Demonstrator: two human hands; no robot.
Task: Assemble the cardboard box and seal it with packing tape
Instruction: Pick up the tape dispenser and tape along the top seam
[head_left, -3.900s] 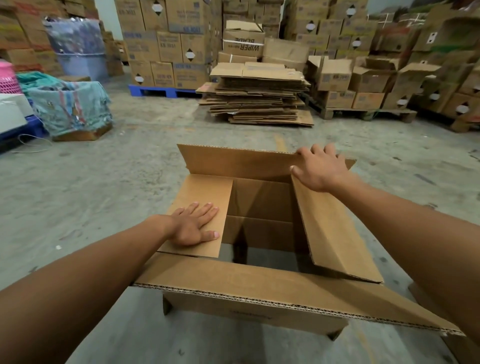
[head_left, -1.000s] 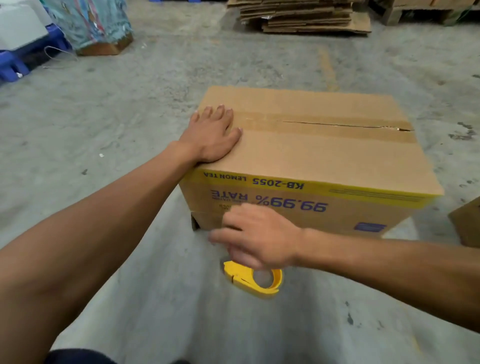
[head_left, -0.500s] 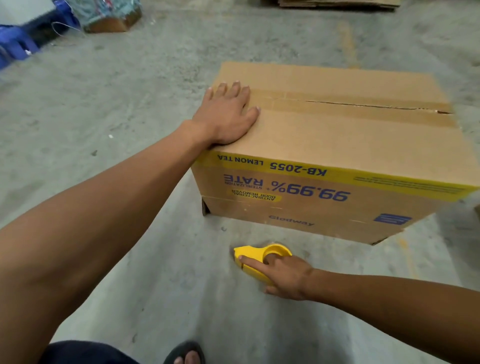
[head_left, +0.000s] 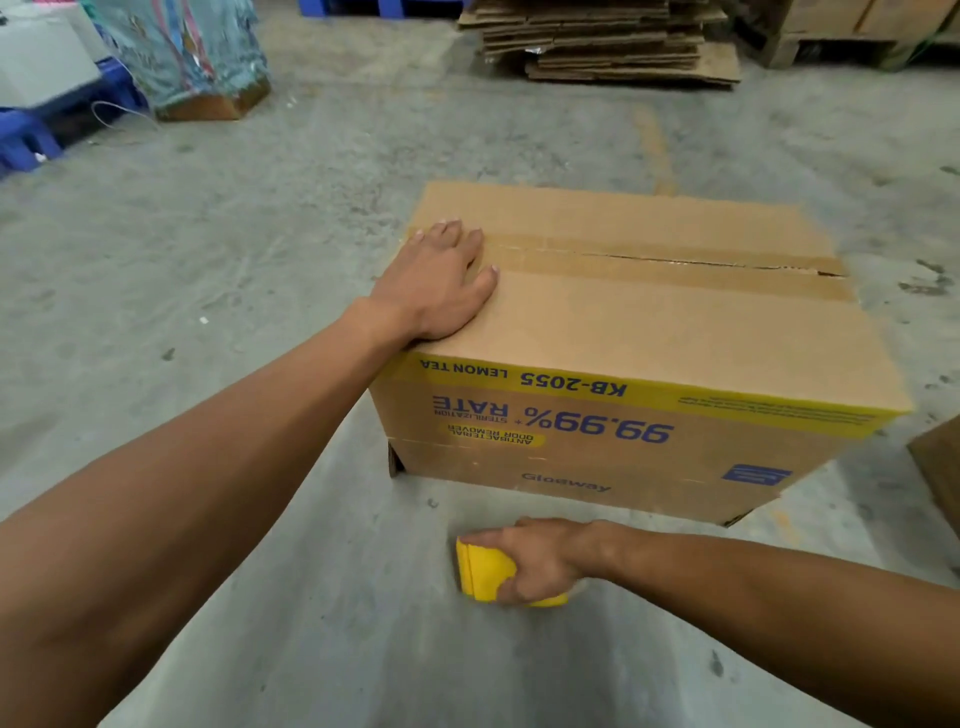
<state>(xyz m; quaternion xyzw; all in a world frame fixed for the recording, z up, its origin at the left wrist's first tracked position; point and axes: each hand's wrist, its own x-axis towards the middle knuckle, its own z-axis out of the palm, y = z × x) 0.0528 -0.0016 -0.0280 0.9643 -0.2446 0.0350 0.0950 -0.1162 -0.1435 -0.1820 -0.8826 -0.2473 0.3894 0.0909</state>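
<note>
Half a second back my right hand (head_left: 535, 558) lay on the yellow tape dispenser (head_left: 483, 571) with one finger hooked into its ring; now the fingers are wrapped right over the top of it and gripping, on the concrete floor (head_left: 311, 597) just in front of the cardboard box (head_left: 649, 332). The view has tipped up a little too, so the stack of flattened cartons (head_left: 608, 47) is back along the top edge, and the sandalled foot from before is gone from the bottom. My left hand (head_left: 436, 280) has not shifted: it lies flat, fingers straight, pressing the near left corner of the box top beside the seam (head_left: 701, 262) where the two flaps meet. The box sits on the floor with its print upside down. My hand hides most of the dispenser, so I cannot tell whether a roll is in it. Something brown (head_left: 940, 473) is cut off at the right edge, and the blue pallet (head_left: 26, 140) at the left is blurred
</note>
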